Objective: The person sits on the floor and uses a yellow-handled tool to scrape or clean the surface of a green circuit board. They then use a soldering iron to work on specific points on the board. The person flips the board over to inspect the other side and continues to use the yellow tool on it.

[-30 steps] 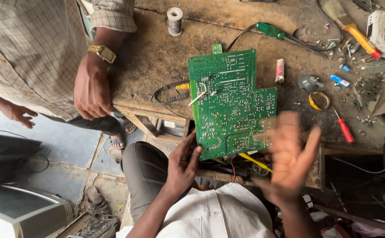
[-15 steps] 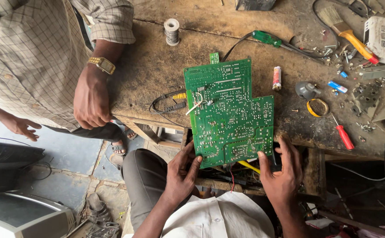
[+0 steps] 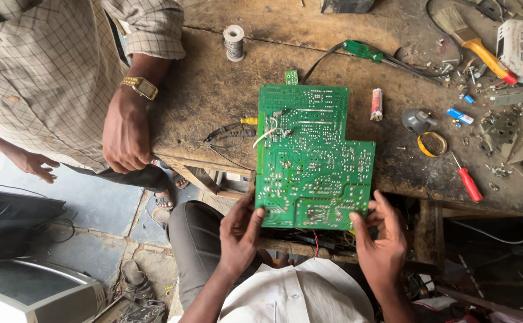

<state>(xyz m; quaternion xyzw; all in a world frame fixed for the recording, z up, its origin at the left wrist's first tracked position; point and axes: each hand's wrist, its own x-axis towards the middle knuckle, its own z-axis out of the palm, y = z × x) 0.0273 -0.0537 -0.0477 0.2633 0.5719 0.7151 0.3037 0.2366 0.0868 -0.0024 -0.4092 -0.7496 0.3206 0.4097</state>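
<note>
Head view: the large green stepped printed circuit board (image 3: 309,161), solder side up, is gripped at its near edge by both hands. Left hand (image 3: 239,233) clasps the near-left corner, thumb on top. Right hand (image 3: 382,239) clasps the near-right corner. The board's far end lies over the worn wooden workbench (image 3: 213,96). Beyond the right grip lies a red-handled screwdriver (image 3: 468,181). Left of the left grip, a co-worker's hand (image 3: 125,134) rests on the bench edge.
</note>
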